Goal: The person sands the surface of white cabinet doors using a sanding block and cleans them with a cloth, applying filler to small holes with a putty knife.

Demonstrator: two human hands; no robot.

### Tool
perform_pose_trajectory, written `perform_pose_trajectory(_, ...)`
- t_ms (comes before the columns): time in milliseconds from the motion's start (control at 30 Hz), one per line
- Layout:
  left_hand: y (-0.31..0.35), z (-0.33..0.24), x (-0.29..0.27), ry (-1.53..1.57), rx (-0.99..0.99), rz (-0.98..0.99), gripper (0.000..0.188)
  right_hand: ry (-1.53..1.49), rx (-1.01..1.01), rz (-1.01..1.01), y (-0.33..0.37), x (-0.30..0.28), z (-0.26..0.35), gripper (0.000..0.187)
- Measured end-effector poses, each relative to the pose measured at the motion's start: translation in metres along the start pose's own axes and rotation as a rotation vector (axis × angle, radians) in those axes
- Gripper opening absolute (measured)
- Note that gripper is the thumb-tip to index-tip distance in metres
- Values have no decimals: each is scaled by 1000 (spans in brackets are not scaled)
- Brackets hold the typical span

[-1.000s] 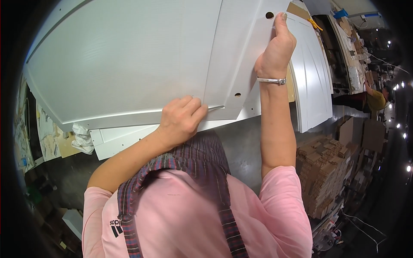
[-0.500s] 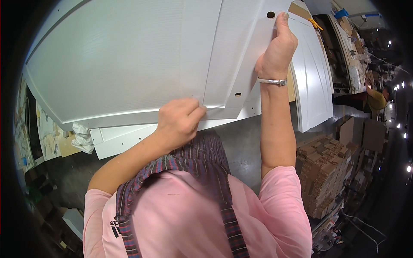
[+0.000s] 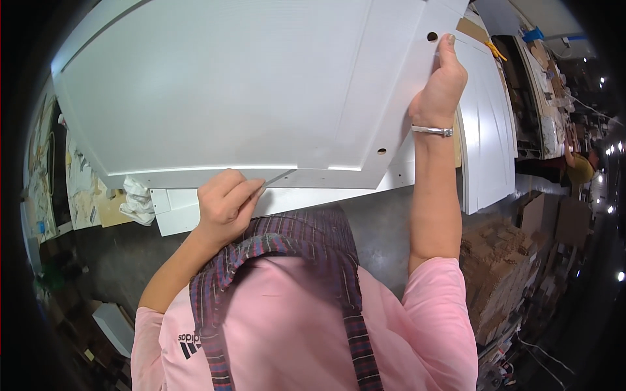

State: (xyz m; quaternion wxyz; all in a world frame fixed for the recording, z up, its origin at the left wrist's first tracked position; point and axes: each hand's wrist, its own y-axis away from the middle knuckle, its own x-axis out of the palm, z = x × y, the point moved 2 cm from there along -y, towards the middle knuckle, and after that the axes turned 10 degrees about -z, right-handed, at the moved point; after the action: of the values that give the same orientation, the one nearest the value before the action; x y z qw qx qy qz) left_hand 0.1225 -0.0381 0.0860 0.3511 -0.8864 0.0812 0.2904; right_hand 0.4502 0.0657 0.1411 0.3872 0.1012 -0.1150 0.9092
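A large white panelled door (image 3: 215, 98) with a recessed centre and two round holes along its right side is tilted up in front of me. My right hand (image 3: 441, 91) grips its right edge, thumb up on the face near the upper hole; the other fingers are hidden behind it. At the lower edge my left hand (image 3: 228, 201) is closed in a pinch. From its fingertips a thin grey strip (image 3: 282, 177) sticks out against the corner of the door's recess; what it is exactly I cannot make out.
Below the door lies another white panel (image 3: 179, 212), with a crumpled white cloth (image 3: 137, 202) beside it. More white panels (image 3: 486, 130) lean at the right. Stacked brown cardboard (image 3: 495, 274) stands on the floor there. A person (image 3: 577, 166) is farther off at the right.
My left hand has moved left and down along the door's lower edge, and the grey strip now shows at its fingertips. My right hand keeps its hold; the whole view has shifted slightly.
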Motion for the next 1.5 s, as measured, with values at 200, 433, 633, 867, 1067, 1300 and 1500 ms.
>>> perform_pose_trajectory(200, 0, 17, -2, -173, 53, -39, 17, 13, 4, 45, -8, 0, -9, 40)
perform_pose_trajectory(433, -11, 23, 8, -67, 84, 46, 18, 37, 9, 44, -5, 3, -7, 42)
perform_pose_trajectory(633, -24, 24, 7, -144, 145, 91, 16, 64, 4, 52, -5, -2, -6, 43)
perform_pose_trajectory(867, -28, 27, 2, -111, 69, 133, 17, 63, -4, 60, -1, -7, -1, 43)
perform_pose_trajectory(1067, -24, 28, 3, -100, 31, 188, 16, 0, 20, 58, 8, -6, 6, 41)
perform_pose_trajectory(1300, -4, 23, -16, -14, 37, 176, 11, -91, 133, 0, 7, -7, -4, 40)
perform_pose_trajectory(1500, 43, 75, -139, -192, -335, -422, 16, -118, 175, -33, 7, -16, 3, 48)
